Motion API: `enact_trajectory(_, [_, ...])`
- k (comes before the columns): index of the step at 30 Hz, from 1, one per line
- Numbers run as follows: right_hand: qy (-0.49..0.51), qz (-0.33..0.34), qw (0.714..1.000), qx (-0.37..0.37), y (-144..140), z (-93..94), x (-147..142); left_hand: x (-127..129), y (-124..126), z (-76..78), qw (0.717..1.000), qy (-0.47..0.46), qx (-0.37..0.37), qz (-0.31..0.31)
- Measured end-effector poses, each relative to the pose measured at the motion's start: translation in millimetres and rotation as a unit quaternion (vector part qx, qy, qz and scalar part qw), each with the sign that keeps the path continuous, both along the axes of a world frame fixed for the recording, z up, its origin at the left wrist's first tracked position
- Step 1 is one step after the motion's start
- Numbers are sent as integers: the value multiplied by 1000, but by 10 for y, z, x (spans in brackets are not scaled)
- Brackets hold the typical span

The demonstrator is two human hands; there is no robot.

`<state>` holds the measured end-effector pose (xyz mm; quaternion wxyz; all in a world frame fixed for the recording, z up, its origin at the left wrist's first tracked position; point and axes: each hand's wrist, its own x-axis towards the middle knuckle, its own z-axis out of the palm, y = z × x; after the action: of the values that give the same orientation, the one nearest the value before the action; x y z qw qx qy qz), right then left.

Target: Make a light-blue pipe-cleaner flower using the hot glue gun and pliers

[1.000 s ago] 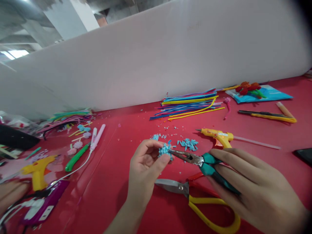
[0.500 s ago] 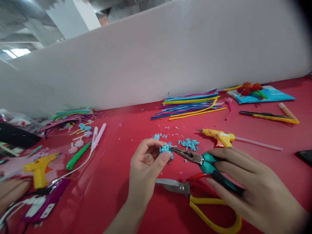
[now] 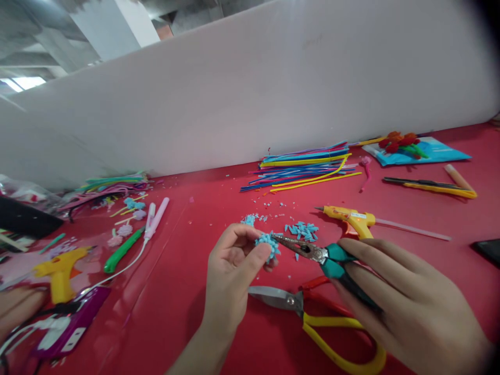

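Note:
My left hand (image 3: 231, 271) pinches a small light-blue fuzzy flower piece (image 3: 266, 242) between thumb and fingertips above the red table (image 3: 187, 291). My right hand (image 3: 406, 302) grips teal-handled needle-nose pliers (image 3: 312, 253), whose rusty tips touch the blue piece from the right. Under both hands lie yellow-handled scissors (image 3: 308, 320). A small heap of cut blue petals (image 3: 302, 229) lies just beyond the pliers.
A yellow glue gun (image 3: 351, 219) lies behind my right hand, a pile of coloured pipe cleaners (image 3: 304, 166) further back. At the left are another yellow glue gun (image 3: 58, 268), a green tool (image 3: 123, 251), a purple power strip (image 3: 68, 328) and another person's hand (image 3: 15, 307). A white board (image 3: 273, 88) borders the table.
The pliers' tips have shifted slightly left and up against the blue piece; my left fingers adjusted their pinch a little. Nothing else moved.

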<state>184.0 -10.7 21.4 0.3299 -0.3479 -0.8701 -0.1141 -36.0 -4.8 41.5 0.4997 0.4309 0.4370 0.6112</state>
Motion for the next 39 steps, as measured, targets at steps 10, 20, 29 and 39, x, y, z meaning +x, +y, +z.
enact_trajectory(10, [-99, -12, 991, 89, -5, -82, 82, 5, -19, 48, 999, -2, -36, -5])
enact_trajectory(20, [77, 10, 996, -48, 69, -4, 39, -5, 37, 36, 999, -16, 10, 28])
enact_trajectory(29, [104, 27, 982, -153, 60, 55, 35, -19, 12, 14, 999, -12, 39, 7])
enact_trajectory(39, [109, 26, 982, -154, 64, 73, 6, 33, 15, 62, 999, -10, 21, 28])
